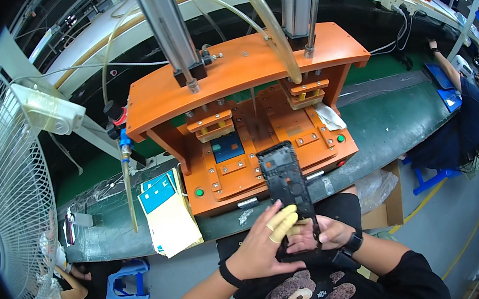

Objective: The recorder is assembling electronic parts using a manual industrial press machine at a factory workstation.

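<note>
Two hands (288, 243) on black frame (286, 179)

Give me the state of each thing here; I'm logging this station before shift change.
Black phone frame: held tilted over the bench edge, inner side up.
Left hand: on the frame's lower end, yellow finger cots on.
Right hand: gripping the frame from below.
Orange press fixture: top plate raised, left nest loaded, right nest bare.
Sheet stack: lying flat.

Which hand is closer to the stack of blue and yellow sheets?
Left. The left hand is just right of the stack of sheets; the right hand is farther right, behind the black frame.
</note>
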The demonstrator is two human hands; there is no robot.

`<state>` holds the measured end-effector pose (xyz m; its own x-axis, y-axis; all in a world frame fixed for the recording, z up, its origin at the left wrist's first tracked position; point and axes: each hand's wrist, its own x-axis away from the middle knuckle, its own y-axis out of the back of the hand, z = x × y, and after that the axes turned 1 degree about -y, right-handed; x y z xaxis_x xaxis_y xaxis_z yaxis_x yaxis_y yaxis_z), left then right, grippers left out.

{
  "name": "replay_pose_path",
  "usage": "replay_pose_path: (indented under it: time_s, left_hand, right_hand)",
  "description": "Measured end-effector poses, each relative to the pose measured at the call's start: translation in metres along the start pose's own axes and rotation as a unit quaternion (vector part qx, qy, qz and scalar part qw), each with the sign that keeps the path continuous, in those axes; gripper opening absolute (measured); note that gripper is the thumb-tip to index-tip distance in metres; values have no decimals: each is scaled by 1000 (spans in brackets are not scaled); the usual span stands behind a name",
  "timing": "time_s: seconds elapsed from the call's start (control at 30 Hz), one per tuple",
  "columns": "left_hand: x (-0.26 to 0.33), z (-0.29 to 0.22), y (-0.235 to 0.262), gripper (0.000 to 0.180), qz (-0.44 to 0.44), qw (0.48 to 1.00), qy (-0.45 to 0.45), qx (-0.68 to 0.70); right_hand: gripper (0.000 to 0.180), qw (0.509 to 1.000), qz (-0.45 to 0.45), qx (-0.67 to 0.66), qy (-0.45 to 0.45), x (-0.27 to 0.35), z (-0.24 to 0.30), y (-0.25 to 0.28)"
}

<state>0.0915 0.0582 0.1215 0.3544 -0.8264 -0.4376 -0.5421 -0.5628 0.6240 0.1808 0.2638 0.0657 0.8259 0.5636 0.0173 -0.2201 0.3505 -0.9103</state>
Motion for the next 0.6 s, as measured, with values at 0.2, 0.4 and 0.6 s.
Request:
replay_pose_path:
  time_s: [0.2, 0.4, 0.6]
  left_hand:
    - [2, 11, 40, 83, -81, 991, 16, -102]
    - [-28, 43, 95, 70, -66, 980, 50, -179]
    - [-41, 75, 115, 67, 19, 970, 110, -214]
  right_hand:
    - [92, 997, 65, 30, -14, -59, 11, 7]
    - [73, 996, 59, 66, -15, -78, 22, 11]
    - [65, 986, -2, 166, -11, -52, 12, 18]
